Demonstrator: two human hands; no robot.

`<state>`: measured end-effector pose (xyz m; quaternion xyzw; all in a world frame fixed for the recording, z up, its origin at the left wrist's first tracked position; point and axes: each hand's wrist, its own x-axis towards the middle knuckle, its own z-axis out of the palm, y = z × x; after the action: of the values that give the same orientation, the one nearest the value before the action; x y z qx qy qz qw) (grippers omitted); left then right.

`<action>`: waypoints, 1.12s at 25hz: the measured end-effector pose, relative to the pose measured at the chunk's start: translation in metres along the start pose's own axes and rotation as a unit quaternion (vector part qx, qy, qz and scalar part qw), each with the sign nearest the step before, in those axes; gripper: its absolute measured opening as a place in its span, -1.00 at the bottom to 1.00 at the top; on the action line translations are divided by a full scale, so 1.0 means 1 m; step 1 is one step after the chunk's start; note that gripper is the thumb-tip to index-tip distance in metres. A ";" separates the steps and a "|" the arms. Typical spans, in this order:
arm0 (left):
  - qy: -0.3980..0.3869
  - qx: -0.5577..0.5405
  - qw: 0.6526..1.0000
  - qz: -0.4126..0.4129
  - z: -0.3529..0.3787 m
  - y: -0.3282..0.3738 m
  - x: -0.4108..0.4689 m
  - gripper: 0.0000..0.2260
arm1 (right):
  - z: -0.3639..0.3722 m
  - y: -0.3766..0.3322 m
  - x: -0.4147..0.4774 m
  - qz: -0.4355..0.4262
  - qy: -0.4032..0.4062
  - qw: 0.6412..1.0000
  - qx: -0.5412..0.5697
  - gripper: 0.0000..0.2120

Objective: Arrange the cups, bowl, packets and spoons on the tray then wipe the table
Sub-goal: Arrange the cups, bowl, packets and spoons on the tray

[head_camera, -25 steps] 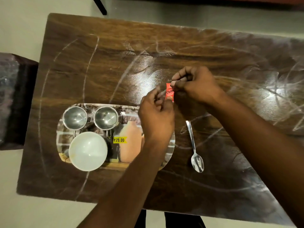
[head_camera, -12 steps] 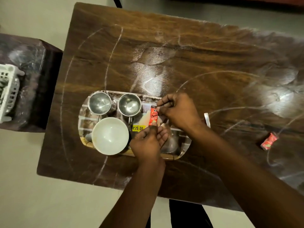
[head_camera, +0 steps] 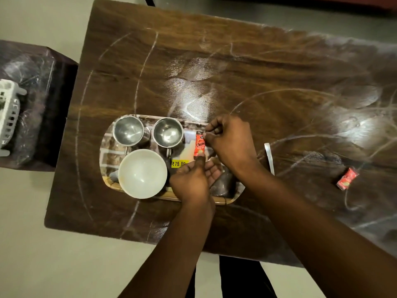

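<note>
A printed tray (head_camera: 227, 201) lies on the brown table (head_camera: 257, 67). On it stand two steel cups (head_camera: 128, 131) (head_camera: 168, 132) and a white bowl (head_camera: 142, 173). Over the tray's middle, both hands pinch a red packet (head_camera: 199, 145): my right hand (head_camera: 229, 143) grips its top end, my left hand (head_camera: 191, 181) its bottom end. A spoon's handle (head_camera: 269, 158) shows just right of my right wrist; its bowl is hidden. A second red packet (head_camera: 347, 178) lies on the table at the right.
A dark stool (head_camera: 38, 104) with a white plastic basket (head_camera: 8, 117) stands left of the table. White streaks cover the tabletop. A yellow price sticker (head_camera: 179, 163) is on the tray. Pale floor surrounds the table.
Both hands carried the red packet left, from over the bare table to above the tray. The view shifted, bringing the second packet and the basket into sight.
</note>
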<state>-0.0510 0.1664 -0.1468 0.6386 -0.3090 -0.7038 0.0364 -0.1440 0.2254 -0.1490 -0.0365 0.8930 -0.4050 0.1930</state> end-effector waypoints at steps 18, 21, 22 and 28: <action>-0.277 0.348 0.850 0.282 0.105 -0.138 -0.101 -0.64 | -0.243 0.188 -0.110 0.198 0.187 0.962 0.034 -0.76; -0.298 0.419 0.819 0.253 0.124 -0.182 -0.104 -0.65 | -0.251 0.217 -0.118 0.236 0.159 0.955 0.083 -0.69; -0.295 0.433 0.816 0.243 0.127 -0.193 -0.104 -0.65 | -0.251 0.222 -0.117 0.234 0.147 0.956 0.098 -0.66; -0.243 0.438 0.827 0.254 0.135 -0.226 -0.102 -0.76 | -0.243 0.241 -0.103 0.183 0.082 0.977 0.073 -0.68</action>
<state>-0.0796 0.4469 -0.1677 0.2946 -0.7351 -0.5930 -0.1456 -0.1176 0.5817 -0.1489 0.1747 0.8655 -0.4284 0.1921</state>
